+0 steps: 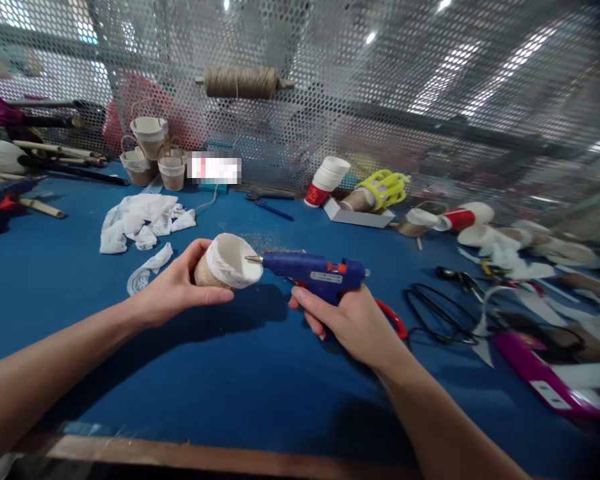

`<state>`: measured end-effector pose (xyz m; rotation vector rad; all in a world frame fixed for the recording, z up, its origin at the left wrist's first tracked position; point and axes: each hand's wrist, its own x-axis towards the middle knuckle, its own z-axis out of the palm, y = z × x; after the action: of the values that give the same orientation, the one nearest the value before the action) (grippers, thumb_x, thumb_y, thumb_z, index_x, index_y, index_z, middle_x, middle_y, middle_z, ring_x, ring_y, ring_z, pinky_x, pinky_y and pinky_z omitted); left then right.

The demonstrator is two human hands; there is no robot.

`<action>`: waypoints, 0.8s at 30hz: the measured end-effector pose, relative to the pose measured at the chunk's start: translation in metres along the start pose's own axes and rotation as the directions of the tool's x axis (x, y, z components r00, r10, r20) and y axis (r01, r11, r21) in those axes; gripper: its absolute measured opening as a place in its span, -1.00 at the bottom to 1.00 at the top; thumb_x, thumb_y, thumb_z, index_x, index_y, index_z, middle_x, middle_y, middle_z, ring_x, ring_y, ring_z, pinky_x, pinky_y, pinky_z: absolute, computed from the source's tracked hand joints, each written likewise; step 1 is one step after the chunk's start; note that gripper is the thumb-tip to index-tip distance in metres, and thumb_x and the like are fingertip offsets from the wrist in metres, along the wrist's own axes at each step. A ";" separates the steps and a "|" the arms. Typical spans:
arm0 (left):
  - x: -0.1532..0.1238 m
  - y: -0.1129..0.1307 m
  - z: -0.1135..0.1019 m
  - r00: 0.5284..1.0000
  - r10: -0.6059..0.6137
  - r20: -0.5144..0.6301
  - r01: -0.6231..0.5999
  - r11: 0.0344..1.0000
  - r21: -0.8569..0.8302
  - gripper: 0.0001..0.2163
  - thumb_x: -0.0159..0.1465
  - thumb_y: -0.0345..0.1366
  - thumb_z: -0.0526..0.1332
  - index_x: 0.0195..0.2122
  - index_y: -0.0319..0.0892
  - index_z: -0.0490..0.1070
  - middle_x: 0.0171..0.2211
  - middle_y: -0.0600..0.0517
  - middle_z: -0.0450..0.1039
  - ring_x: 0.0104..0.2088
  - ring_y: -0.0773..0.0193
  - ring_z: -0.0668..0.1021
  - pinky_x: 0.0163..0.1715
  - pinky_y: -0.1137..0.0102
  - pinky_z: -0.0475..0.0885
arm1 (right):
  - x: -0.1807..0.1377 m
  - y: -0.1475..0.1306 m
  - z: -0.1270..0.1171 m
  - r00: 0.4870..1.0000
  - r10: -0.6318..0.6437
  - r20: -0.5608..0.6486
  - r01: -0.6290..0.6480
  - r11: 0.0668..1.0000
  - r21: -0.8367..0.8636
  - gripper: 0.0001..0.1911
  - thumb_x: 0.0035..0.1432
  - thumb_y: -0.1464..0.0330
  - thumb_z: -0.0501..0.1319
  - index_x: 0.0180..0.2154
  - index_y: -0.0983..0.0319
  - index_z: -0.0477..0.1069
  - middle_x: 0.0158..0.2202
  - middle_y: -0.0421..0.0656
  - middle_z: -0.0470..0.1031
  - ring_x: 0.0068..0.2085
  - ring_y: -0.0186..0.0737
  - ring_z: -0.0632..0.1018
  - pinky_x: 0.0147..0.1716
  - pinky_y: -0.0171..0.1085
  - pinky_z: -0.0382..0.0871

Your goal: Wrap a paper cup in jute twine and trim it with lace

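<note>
Pinching cup (221, 268) in left hand (187, 285), tilted presumably for nozzle (254, 259) access. Curling right hand (347, 317) round gun (303, 267), beyond table's (205, 400) front edge.

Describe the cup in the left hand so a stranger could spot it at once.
Above the blue table, the left hand holds the cup, its mouth tilted toward the blue glue gun. It has a tan lower side and a white band around its rim. Unlike the similar cups standing at the back left, it is held and shows no looped handle.
</note>
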<state>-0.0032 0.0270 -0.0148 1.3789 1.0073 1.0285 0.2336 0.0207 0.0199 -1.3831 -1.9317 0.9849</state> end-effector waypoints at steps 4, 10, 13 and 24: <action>0.000 0.004 0.000 1.000 -0.010 0.014 0.009 0.997 0.078 -0.46 -0.08 -0.22 0.35 -0.10 -0.17 0.18 -0.17 -0.02 0.35 -0.19 0.19 0.42 -0.19 0.34 0.35 | -0.002 -0.002 -0.003 1.000 -0.011 0.024 0.010 1.000 0.017 -0.71 0.11 0.23 0.15 -0.52 0.29 0.41 -0.78 -0.30 0.24 -0.70 -0.42 0.32 -0.61 -0.35 0.25; -0.002 0.007 -0.005 0.976 -0.093 0.198 0.088 0.996 0.031 -0.47 -0.09 -0.21 0.34 -0.09 -0.17 0.21 -0.21 0.00 0.35 -0.27 0.26 0.41 -0.30 0.41 0.34 | -0.003 -0.004 -0.013 0.999 -0.028 0.024 0.026 0.995 0.094 -0.73 0.11 0.24 0.15 -0.51 0.28 0.41 -0.79 -0.33 0.21 -0.73 -0.46 0.26 -0.68 -0.38 0.18; -0.003 0.006 -0.007 0.953 -0.124 0.277 0.137 0.990 -0.029 -0.44 -0.11 -0.22 0.35 -0.07 -0.18 0.22 -0.24 0.00 0.37 -0.31 0.28 0.41 -0.33 0.42 0.32 | 0.000 -0.003 -0.016 0.998 -0.028 0.064 0.022 0.995 0.097 -0.74 0.09 0.24 0.17 -0.52 0.29 0.40 -0.78 -0.32 0.23 -0.72 -0.46 0.28 -0.69 -0.40 0.19; -0.002 0.007 -0.007 0.950 -0.136 0.282 0.172 0.979 -0.107 -0.49 -0.12 -0.29 0.35 -0.12 -0.18 0.24 -0.29 0.04 0.32 -0.34 0.33 0.37 -0.37 0.48 0.30 | -0.001 -0.002 -0.019 0.995 0.056 0.087 -0.056 0.998 -0.007 -0.76 0.01 0.23 0.23 -0.52 0.29 0.41 -0.75 -0.27 0.30 -0.70 -0.43 0.32 -0.68 -0.39 0.25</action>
<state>-0.0105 0.0266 -0.0077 1.2724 0.8139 0.7497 0.2476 0.0241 0.0322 -1.4256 -1.9690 1.0848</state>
